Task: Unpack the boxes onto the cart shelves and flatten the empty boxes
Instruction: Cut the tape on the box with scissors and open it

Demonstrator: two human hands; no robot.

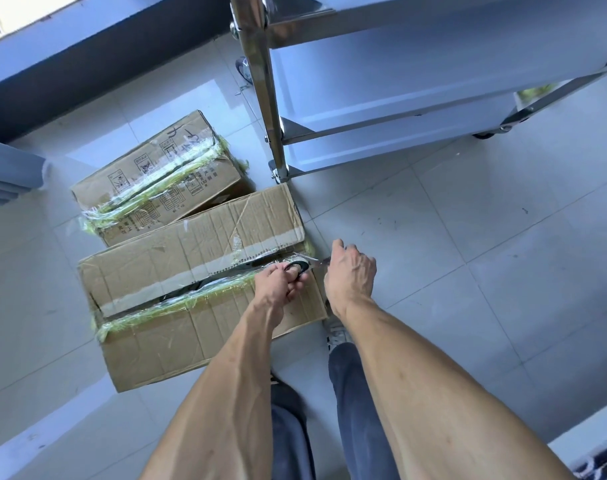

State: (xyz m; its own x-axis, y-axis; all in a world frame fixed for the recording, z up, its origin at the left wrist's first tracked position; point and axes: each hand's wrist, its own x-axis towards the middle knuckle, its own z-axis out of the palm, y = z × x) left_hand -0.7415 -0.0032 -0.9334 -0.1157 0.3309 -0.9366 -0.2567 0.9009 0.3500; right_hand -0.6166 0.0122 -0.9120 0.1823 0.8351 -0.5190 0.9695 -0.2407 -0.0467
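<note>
Two taped cardboard boxes lie on the tiled floor. The near box (205, 327) has its top seam slit, with a dark gap along the frayed tape. The far box (149, 174) behind it is still sealed with tape. My left hand (278, 282) grips the black handle of a pair of scissors (300, 266) at the right end of the near box's seam. The blade points right toward my right hand (350, 275). That hand hangs at the box's right end with its fingers curled down, and what they hold is hidden. The steel cart (416, 98) stands behind with bare shelves.
The cart's post and castor (278, 171) stand right at the near box's far right corner. A dark wall base (70, 74) runs along the back left. My legs and a shoe (336, 332) are beside the near box. A patterned mat (599, 462) shows at bottom right.
</note>
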